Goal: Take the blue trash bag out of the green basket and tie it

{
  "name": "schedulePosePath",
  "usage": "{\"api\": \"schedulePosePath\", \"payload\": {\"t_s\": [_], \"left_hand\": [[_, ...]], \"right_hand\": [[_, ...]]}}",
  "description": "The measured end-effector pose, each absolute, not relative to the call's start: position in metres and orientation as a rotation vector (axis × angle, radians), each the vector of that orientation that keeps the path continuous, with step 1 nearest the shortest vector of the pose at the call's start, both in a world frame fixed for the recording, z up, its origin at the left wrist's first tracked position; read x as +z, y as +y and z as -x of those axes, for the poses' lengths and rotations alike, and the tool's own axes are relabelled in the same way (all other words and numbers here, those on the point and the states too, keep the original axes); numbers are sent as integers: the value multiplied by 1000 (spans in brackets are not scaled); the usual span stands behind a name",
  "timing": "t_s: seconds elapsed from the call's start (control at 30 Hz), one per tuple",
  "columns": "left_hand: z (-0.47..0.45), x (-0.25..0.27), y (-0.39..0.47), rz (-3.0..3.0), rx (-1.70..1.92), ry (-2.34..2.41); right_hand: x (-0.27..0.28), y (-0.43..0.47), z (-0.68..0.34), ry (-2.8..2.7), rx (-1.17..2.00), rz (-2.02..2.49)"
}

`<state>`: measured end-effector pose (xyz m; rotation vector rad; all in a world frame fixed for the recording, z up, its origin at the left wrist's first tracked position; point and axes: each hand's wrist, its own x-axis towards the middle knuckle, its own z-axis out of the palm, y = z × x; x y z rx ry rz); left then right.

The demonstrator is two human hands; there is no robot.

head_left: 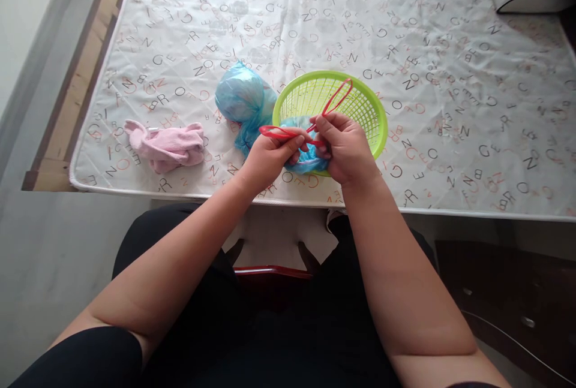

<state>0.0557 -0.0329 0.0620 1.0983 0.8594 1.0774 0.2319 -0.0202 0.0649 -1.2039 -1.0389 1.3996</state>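
1. At the near edge of the letter-printed white desk (450, 136), the left hand (270, 154) is closed, fingers pinching a thin red looped strap (274, 133).
2. The right hand (346, 142) curls, thumb and fingertips pinching the same strap.
3. Below both, crumpled translucent blue plastic (310, 165) overlaps the near left of a round lime-green plastic basket (382, 124).
4. Left lies a folded pink cloth (175, 147).
5. Farther, left of the basket, sits a rounded blue plastic bundle (240, 94).
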Motion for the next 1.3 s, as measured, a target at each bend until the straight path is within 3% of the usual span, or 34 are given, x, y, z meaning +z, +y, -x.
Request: {"api": "schedulePosePath", "payload": {"t_s": [0.23, 0.43, 0.6, 1.1, 1.3], "left_hand": [[-56, 62, -31, -950, 1169, 985], [-50, 56, -29, -925, 1243, 1063], [-48, 54, -27, -958, 1250, 1132], [-52, 53, -30, -1171, 1291, 1121], [-51, 47, -31, -1301, 1330, 1074]], "right_hand": [[62, -23, -231, -1087, 1276, 1154], [75, -27, -241, -1541, 1404, 1017], [78, -23, -244, -1721, 1322, 997], [58, -24, -228, -1606, 1055, 1206], [61, -25, -233, -1599, 1218, 1267]]}}
